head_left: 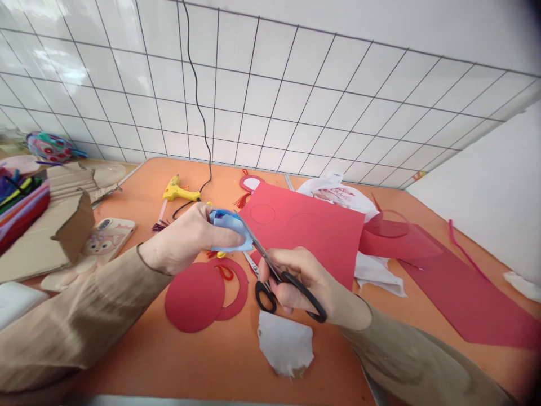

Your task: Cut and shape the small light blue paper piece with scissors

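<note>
My left hand (186, 237) is closed on a light blue piece (226, 231), which looks like paper or fabric, with darker blue along its upper edge. In my right hand (304, 276) are black-handled scissors (303, 293), their blades reaching up to the right edge of the blue piece. Below my right fingers shows another black loop (265, 298) beside a short silver part; I cannot tell whether it belongs to the same scissors. Under my hands lie a red disc (194, 297) and a red ring (239, 293). A ragged white scrap (286, 344) is nearer to me.
A large red sheet (308, 237) with drawn circles lies behind my right hand. Further back are a yellow glue gun (180, 189) and a white plastic bag (338, 194). At left sit a phone (110, 242) and cardboard (46, 237); more red sheet (465, 287) lies right.
</note>
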Demonstrator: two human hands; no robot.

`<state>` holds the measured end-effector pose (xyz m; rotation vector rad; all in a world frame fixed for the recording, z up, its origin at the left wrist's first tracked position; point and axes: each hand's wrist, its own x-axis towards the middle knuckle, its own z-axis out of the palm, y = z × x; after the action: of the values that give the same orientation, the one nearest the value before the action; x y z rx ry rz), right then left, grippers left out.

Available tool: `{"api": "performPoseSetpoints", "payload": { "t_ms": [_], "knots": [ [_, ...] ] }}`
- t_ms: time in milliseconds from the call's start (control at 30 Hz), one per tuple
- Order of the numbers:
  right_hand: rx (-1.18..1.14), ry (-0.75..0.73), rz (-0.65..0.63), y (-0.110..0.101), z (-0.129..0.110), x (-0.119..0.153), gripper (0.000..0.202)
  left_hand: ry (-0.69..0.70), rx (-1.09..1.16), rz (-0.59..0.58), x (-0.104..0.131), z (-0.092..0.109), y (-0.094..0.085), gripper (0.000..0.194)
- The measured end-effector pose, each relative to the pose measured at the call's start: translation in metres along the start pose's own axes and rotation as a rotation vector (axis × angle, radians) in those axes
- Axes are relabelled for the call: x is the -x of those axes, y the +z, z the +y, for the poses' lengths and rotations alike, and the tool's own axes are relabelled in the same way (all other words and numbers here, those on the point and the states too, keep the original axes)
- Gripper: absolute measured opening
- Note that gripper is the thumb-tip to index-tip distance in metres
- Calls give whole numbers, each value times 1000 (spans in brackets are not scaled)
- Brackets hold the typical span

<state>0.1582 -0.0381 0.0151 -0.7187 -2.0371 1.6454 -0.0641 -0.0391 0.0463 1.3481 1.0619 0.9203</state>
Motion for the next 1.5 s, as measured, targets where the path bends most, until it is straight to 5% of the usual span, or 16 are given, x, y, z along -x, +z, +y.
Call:
{"api": "performPoseSetpoints", "payload": {
  "t_ms": [1500],
  "knots": [
    [71,-69,-27,-6,-1,-1,55,-37,43,-36,-4,-6,-3,18]
  ]
}}
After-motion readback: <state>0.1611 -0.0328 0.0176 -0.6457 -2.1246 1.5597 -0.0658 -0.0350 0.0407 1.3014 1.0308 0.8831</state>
